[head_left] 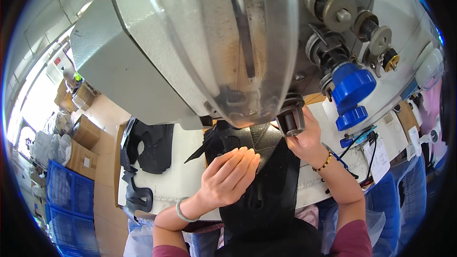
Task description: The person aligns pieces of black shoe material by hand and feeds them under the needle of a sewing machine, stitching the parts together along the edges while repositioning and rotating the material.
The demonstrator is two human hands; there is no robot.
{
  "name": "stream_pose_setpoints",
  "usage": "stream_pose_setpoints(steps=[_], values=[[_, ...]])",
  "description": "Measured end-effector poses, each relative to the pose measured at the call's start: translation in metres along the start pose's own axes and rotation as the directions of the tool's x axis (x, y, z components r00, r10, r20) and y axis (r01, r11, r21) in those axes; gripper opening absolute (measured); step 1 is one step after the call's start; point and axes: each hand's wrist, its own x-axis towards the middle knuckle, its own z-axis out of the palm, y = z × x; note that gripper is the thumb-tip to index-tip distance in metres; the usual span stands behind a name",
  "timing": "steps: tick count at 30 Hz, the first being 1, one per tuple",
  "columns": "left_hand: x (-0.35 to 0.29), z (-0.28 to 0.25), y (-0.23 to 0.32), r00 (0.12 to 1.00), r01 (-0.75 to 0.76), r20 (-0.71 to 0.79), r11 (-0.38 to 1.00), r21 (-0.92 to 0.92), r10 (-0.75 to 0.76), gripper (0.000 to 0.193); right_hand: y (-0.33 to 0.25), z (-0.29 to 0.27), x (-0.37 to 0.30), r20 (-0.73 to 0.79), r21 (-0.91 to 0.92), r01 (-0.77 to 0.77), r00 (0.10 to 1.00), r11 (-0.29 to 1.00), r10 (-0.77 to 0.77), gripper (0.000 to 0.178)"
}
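Black piece: a dark, partly meshed shoe-upper panel (266, 181) lies on the white worktable (185, 181), running from under the machine head down toward the person's lap.
Left hand: the left hand (228, 173) rests flat on the panel, fingers straight and pressed together, palm down, gripping nothing. A pale green bangle (183, 212) circles the wrist.
Right hand: the right hand (304, 138) sits at the panel's upper right edge, just under a dark roller part (290, 119) of the machine. Its fingers curl toward the material, but whether they pinch it cannot be told, since the machine hides the fingertips. A beaded bracelet (322, 164) sits on this wrist.
Machine: a large grey sewing machine head (157, 52) fills the upper view, with a clear curved guard (247, 43) in front and metal tension knobs (338, 12) at upper right.
Blue part: a bright blue plastic cap (352, 95) hangs on the machine's right side.
Left of table: more black cut pieces (147, 147) lie stacked, well apart from the hands.
Floor, far left: cardboard boxes (83, 147) and blue crates (69, 190).
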Motion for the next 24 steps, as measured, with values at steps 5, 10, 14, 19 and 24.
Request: stream_pose_setpoints(steps=[5,10,14,19,24], values=[[0.003,-0.001,-0.006,1.0,-0.003,-0.001,1.0,-0.011,0.003,0.018,0.0,-0.003,0.007,0.009,0.06,-0.026,1.0,0.998,0.025,0.033],[0.002,0.005,-0.015,0.999,-0.006,-0.032,0.999,-0.041,0.005,0.022,0.001,-0.002,0.007,0.013,0.105,-0.092,0.996,0.99,0.091,0.029],[0.002,0.007,-0.022,0.999,0.006,-0.047,0.997,-0.076,-0.01,0.025,0.002,0.002,0.002,-0.027,0.152,-0.193,0.98,0.969,0.199,0.02],[0.003,0.008,-0.025,0.998,-0.004,-0.06,0.997,-0.076,0.0,0.026,0.006,0.002,-0.001,0.001,0.277,-0.257,0.964,0.926,0.267,0.021],[0.006,0.011,-0.029,0.998,0.017,-0.059,0.997,-0.079,-0.022,0.026,0.013,0.005,-0.009,0.0,0.263,-0.314,0.945,0.912,0.326,0.021]])
